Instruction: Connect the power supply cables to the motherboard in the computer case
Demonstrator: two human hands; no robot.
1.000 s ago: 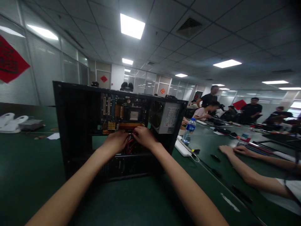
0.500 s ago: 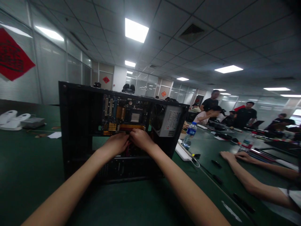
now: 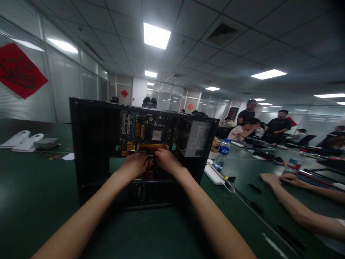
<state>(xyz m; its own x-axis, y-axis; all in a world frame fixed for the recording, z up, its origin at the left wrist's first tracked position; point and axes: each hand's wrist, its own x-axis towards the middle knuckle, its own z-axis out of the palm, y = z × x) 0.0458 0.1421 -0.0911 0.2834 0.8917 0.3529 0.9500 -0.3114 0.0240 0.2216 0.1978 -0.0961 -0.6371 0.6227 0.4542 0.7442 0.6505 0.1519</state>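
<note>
An open black computer case stands in front of me, its inside facing me. The motherboard is mounted at the upper back, beside the silver power supply with its fan. My left hand and my right hand meet just below the motherboard's lower edge, near the orange and yellow memory slots. Both hands are closed, with fingers curled inward. Thin red and black cables come out between the fingertips; their ends are hidden behind the fingers.
The case stands on a green table. White slippers and a grey box lie to the left. On the right are a water bottle, a white power strip, cords and another person's forearms. Several people sit or stand farther back.
The view has turned slightly, so the surroundings sit a little differently. Both hands stay at the motherboard's lower edge, a little farther apart, and more of the red cables shows between them.
</note>
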